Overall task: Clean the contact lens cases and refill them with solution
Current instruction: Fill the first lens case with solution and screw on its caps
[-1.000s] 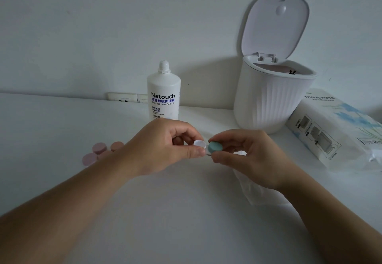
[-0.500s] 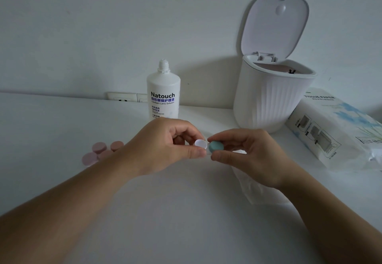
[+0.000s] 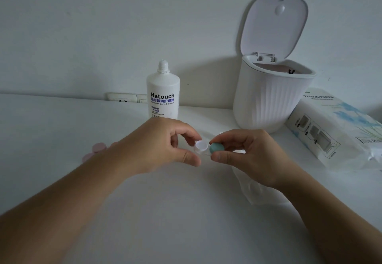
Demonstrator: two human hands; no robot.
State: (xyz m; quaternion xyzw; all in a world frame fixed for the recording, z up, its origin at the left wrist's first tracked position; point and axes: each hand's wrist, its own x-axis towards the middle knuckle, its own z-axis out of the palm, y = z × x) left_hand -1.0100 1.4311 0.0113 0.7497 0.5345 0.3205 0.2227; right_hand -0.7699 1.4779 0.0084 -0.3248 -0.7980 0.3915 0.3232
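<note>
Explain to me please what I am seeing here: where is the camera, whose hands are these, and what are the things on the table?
There is no machine here. A person wears a camera on the head, and it looks forward and down, so the two bare arms reach in from the bottom edge. There is only this one view.

The left hand pinches a small clear lens case with one white cup open. The right hand pinches the teal cap right beside that cup; I cannot tell if cap and case touch.

On the white table stand a bottle of lens solution, with its cap off, and a white bin with its lid up. A tissue pack lies at the right, and a loose tissue lies under the right wrist. Pink caps lie behind the left wrist.
</note>
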